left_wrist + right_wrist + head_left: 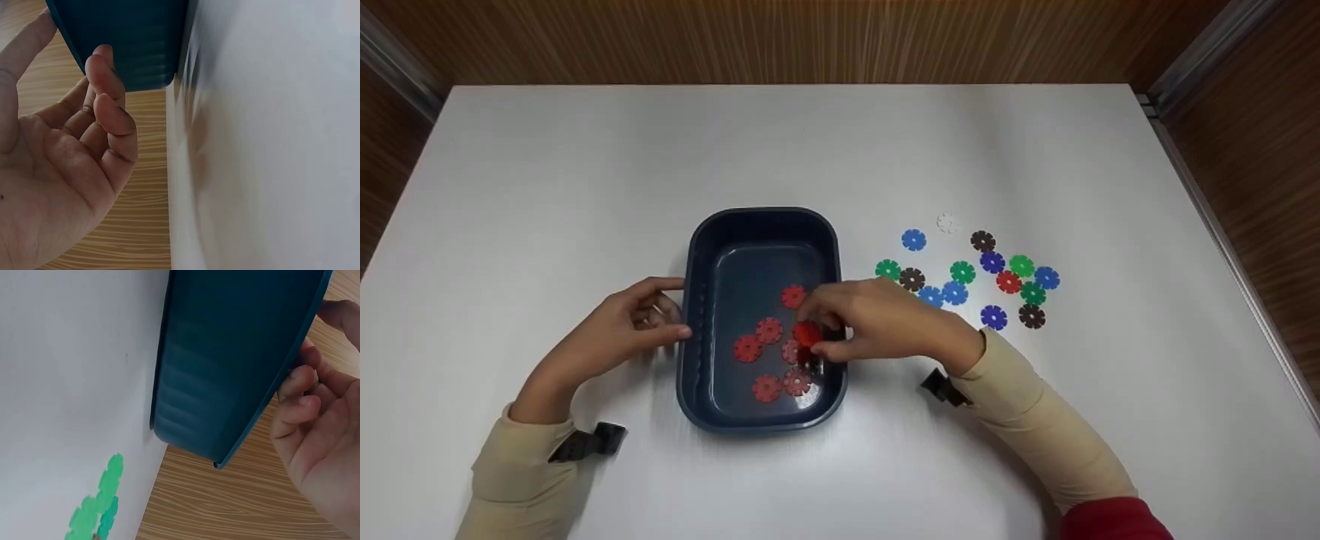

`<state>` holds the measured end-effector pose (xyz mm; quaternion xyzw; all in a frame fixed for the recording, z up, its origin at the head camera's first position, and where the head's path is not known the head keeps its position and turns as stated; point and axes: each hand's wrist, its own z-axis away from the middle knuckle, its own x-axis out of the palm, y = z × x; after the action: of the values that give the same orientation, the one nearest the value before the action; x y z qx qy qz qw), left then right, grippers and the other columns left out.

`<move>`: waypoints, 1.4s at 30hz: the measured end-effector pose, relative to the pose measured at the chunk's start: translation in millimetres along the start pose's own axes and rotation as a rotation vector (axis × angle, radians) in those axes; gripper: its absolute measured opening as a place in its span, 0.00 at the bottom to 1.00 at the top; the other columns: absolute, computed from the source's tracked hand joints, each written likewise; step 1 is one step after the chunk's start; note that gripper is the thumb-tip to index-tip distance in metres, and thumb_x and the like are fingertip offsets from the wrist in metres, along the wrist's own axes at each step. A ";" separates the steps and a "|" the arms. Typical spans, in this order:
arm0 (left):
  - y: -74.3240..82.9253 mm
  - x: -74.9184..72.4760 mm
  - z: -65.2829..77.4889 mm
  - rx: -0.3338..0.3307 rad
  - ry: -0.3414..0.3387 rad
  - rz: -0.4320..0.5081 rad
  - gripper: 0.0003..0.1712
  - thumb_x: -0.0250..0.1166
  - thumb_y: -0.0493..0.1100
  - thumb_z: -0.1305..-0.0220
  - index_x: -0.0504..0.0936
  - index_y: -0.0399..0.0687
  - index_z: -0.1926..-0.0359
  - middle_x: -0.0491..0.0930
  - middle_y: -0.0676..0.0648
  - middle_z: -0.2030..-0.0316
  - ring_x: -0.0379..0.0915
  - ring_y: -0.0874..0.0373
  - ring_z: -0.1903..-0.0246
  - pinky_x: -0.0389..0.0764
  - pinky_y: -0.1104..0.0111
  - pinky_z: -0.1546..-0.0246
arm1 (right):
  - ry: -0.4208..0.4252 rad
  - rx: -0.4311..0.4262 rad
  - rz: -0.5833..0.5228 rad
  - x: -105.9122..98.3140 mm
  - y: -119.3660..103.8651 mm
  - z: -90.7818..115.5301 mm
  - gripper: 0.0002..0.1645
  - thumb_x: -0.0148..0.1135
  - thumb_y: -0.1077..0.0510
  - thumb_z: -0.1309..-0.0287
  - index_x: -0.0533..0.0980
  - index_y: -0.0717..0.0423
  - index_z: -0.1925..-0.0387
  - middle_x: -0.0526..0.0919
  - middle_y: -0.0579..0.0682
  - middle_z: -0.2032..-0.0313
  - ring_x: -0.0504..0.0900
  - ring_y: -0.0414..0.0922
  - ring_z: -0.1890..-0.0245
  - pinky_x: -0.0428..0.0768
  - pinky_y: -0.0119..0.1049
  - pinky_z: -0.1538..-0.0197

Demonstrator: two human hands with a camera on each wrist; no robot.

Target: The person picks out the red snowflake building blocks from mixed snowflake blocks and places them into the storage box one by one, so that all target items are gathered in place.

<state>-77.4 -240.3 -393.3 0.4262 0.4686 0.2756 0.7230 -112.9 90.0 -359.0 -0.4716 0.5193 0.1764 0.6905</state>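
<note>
A dark blue tub (765,425) stands on the white table, with several red notched plastic discs (748,348) scattered over its floor. My right hand (877,319) reaches over the tub's right wall. Between its thumb and fingertips it pinches a brighter red disc (807,334), above the others. At the left wall, my left hand (622,326) touches the rim with its thumb and index finger, the other fingers loosely bent. In the right wrist view the wall of the tub hides the held disc from sight.
Right of the tub lies a loose spread of notched discs: blue (914,240), green (962,271), brown (1032,316), white (948,223), purple-blue (994,317) and one red (1009,282). A wood-grain panel (795,41) rises behind the table.
</note>
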 end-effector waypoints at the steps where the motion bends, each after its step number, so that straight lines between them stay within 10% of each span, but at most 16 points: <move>1: 0.1 -0.1 0.2 -0.001 0.000 0.001 0.33 0.68 0.42 0.39 0.68 0.40 0.35 0.75 0.49 0.62 0.75 0.66 0.67 0.74 0.72 0.69 | -0.003 -0.004 0.003 -0.1 -0.3 0.0 0.17 0.65 0.50 0.43 0.79 0.53 0.53 0.78 0.47 0.72 0.72 0.38 0.73 0.67 0.28 0.72; 23: 0.6 -0.6 -1.6 0.003 0.001 -0.020 0.33 0.68 0.42 0.39 0.68 0.40 0.35 0.75 0.49 0.62 0.74 0.66 0.70 0.74 0.71 0.72 | -0.014 -0.100 0.183 16.6 -19.1 -18.8 0.21 0.65 0.48 0.41 0.78 0.52 0.49 0.79 0.44 0.72 0.71 0.37 0.80 0.60 0.27 0.79; 42: 0.8 -0.8 0.2 0.006 0.005 -0.015 0.33 0.68 0.42 0.39 0.68 0.41 0.35 0.75 0.50 0.63 0.74 0.66 0.69 0.73 0.71 0.72 | 0.026 -0.085 0.038 12.9 -15.0 -9.7 0.18 0.65 0.52 0.40 0.79 0.53 0.50 0.79 0.47 0.72 0.71 0.36 0.78 0.63 0.26 0.76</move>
<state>-77.5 -240.6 -392.2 0.4241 0.4744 0.2701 0.7225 -102.0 71.4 -363.6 -0.4929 0.5292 0.2053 0.6594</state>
